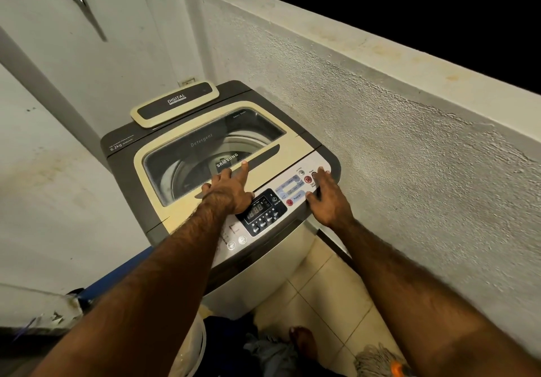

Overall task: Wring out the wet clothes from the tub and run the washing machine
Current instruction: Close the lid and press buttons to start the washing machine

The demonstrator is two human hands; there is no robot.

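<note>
Down by the person's bare foot point(303, 343), a heap of dark clothes point(272, 356) is lying on the tiled floor point(316, 289), just beside the rim of a white tub point(194, 344), with a mop head point(377, 359) near it. Whether they are wrung I cannot tell.

Both arms are reaching out to the washing machine point(263, 262). The left hand point(227, 189) is lying open on the front edge of the closed lid point(181, 212), its forefinger stretching along the dark handle strip. The right hand point(329, 198) is spreading flat over the control panel point(288, 185), fingertips sitting at the buttons on its far right corner. The display point(259, 210) is looking dim, so I judge the cycle is not yet running. Through the glass only bare drum is showing, so loading seems still to come.

The rough parapet wall point(380, 142) is crowding the machine's right side, and the plain wall point(58, 172) is standing close on the left. A loose panel point(175, 103) is resting on the machine's back edge, where a lifting lid could knock it.
</note>
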